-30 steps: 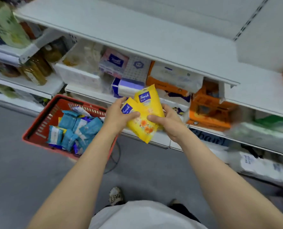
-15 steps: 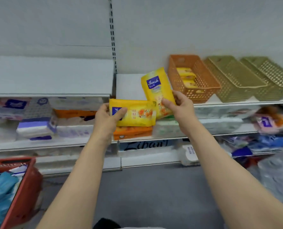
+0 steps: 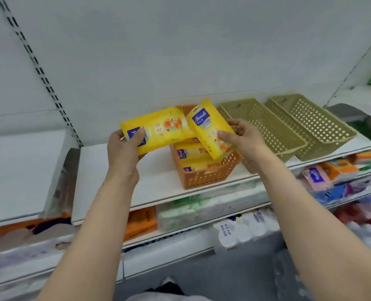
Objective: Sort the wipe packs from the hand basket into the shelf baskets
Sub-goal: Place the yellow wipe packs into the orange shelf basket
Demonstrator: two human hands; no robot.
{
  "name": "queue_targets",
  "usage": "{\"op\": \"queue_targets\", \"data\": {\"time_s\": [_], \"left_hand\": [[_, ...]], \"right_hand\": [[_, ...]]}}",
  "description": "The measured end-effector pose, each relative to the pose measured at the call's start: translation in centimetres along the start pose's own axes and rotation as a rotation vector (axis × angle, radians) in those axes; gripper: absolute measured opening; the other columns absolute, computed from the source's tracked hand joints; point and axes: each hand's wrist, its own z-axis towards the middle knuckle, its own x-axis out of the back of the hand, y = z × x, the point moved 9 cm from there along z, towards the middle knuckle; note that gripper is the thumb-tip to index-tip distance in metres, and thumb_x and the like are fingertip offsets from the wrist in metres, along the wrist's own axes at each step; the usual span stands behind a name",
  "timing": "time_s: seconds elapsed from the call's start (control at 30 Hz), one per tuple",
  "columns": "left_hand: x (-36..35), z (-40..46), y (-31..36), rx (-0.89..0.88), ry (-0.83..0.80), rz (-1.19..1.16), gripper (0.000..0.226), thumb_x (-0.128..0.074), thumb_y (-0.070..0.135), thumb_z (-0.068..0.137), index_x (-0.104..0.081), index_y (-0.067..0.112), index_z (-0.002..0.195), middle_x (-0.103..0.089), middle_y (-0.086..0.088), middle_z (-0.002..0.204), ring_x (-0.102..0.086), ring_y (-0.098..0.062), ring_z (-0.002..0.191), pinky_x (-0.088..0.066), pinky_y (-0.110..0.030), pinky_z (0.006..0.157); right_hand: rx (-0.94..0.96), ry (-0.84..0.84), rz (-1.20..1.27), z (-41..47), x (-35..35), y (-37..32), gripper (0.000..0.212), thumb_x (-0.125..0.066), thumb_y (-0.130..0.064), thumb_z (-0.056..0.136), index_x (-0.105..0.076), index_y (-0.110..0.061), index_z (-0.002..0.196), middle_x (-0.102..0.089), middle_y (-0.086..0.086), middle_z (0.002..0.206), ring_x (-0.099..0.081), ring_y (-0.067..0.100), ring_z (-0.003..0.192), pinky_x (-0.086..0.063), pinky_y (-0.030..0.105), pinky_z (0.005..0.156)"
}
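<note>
Two yellow wipe packs in hand, both held over the orange shelf basket (image 3: pixel 204 172). Left pack (image 3: pixel 158 130) lies roughly flat, gripped at its near end by the left hand (image 3: pixel 124 146), thumb on top, fingers underneath. Right pack (image 3: pixel 211 129) tilts steeply, lower end dipping toward the basket's mouth; right hand (image 3: pixel 241 135) pinches its side edge. At least two matching yellow packs (image 3: pixel 193 157) already lie inside. Basket sits on the white shelf (image 3: pixel 158 181); two olive baskets (image 3: pixel 288 127) stand just beside it to the right, apparently holding nothing. Hand basket out of view.

Step judged: placing. Next move calls for lowering the right pack in and letting go, then the left.
</note>
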Motion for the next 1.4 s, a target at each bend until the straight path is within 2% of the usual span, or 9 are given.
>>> {"op": "queue_targets", "data": {"time_s": [0.1,0.23,0.37,0.53,0.7,0.97,1.13,1.3,1.4], "left_hand": [[-1.6,3.7,0.1,0.012,0.098,-0.038,0.047,-0.072,0.02,0.087,-0.053,0.008,0.128,-0.066,-0.01,0.12,-0.068,-0.023,0.104,-0.059,-0.039,0.083],[-2.8,6.7,0.1,0.0,0.177,-0.021,0.049,-0.073,0.021,0.086,-0.052,0.008,0.127,-0.066,-0.01,0.119,-0.068,-0.021,0.102,-0.06,-0.033,0.074],[-3.1,7.6,-1.1,0.003,0.255,0.001,0.049,-0.074,0.022,0.085,-0.051,0.008,0.127,-0.066,-0.01,0.118,-0.068,-0.021,0.102,-0.059,-0.031,0.071],[-2.4,6.7,-2.5,-0.012,0.376,0.013,0.049,-0.074,0.021,0.085,-0.052,0.008,0.127,-0.066,-0.007,0.116,-0.068,-0.018,0.098,-0.058,-0.027,0.067],[-1.5,5.0,-3.6,-0.02,0.476,0.006,0.049,-0.074,0.021,0.085,-0.052,0.009,0.127,-0.066,-0.007,0.115,-0.069,-0.017,0.095,-0.057,-0.027,0.067],[-3.0,2.5,-5.4,-0.064,0.5,0.004,0.046,-0.075,0.022,0.084,-0.053,0.01,0.123,-0.066,-0.005,0.108,-0.068,-0.015,0.09,-0.056,-0.024,0.062],[-4.8,2.3,-4.8,-0.06,0.384,0.064,0.047,-0.076,0.023,0.083,-0.054,0.01,0.122,-0.069,-0.009,0.107,-0.069,-0.019,0.091,-0.057,-0.03,0.069],[-9.0,2.2,-4.4,-0.02,0.106,0.186,0.049,-0.079,0.03,0.079,-0.055,0.018,0.12,-0.073,-0.005,0.101,-0.073,-0.017,0.083,-0.056,-0.027,0.062],[-9.9,1.8,-4.6,-0.051,0.067,0.295,0.045,-0.079,0.033,0.078,-0.057,0.022,0.116,-0.073,0.0,0.102,-0.072,-0.015,0.086,-0.056,-0.027,0.066]], "right_hand": [[-0.011,-0.151,-0.218,3.9,-0.1,0.4,0.038,-0.079,-0.007,0.079,-0.068,-0.008,0.115,-0.072,0.004,0.09,-0.067,0.011,0.075,-0.054,0.024,0.067],[-0.006,-0.363,-0.505,7.7,-2.3,1.0,0.031,-0.083,-0.022,0.077,-0.072,-0.027,0.105,-0.071,-0.009,0.093,-0.067,-0.004,0.075,-0.049,0.008,0.066],[0.046,-0.565,-0.863,10.6,-5.4,2.2,0.047,-0.08,-0.044,0.077,-0.069,-0.027,0.119,-0.065,-0.01,0.117,-0.061,0.01,0.108,-0.048,0.029,0.095],[0.107,-0.778,-0.982,11.9,-9.1,3.5,0.051,-0.074,-0.046,0.082,-0.064,-0.024,0.127,-0.059,-0.001,0.137,-0.055,0.018,0.124,-0.045,0.032,0.099],[0.489,-0.528,-1.3,12.2,-10.1,2.4,0.056,-0.072,-0.05,0.079,-0.057,-0.035,0.131,-0.062,-0.002,0.121,-0.043,0.021,0.123,-0.045,0.038,0.088],[0.458,-0.697,-1.166,11.4,-11.3,4.5,0.049,-0.071,-0.042,0.084,-0.061,-0.027,0.129,-0.06,0.002,0.123,-0.056,0.023,0.116,-0.048,0.035,0.09],[0.404,-0.266,-0.497,14.1,-6.0,-2.2,0.023,-0.062,-0.029,0.093,-0.068,-0.015,0.111,-0.069,-0.001,0.11,-0.062,0.014,0.1,-0.042,0.02,0.079],[0.338,-0.74,-0.578,11.4,-8.2,-3.3,0.043,-0.074,-0.041,0.084,-0.066,-0.023,0.121,-0.067,-0.008,0.117,-0.062,0.007,0.105,-0.051,0.029,0.093],[0.218,-0.817,-0.542,11.0,-7.4,-1.9,0.036,-0.081,-0.03,0.079,-0.068,-0.023,0.112,-0.07,0.003,0.104,-0.067,0.016,0.091,-0.055,0.04,0.086]]}}
